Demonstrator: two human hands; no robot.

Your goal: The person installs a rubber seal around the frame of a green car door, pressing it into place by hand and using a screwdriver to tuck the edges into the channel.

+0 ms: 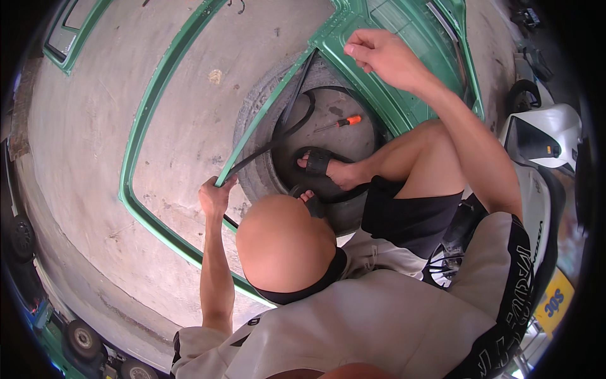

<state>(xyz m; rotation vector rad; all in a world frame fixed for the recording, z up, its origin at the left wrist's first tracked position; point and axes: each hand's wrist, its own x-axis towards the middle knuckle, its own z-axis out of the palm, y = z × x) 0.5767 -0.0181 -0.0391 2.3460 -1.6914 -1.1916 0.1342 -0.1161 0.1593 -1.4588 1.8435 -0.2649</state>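
the left hand [216, 194], left of the frame's centre, has its grip closed around the lower end of the green bar [266, 112]. from this grip the bar's long axis goes up and to the right. the black strip [291, 131] comes out just beside it and bends toward the centre. the right hand [379, 54], upper right, is farther from this strip; its fingers curl, but i cannot tell if they hold something.
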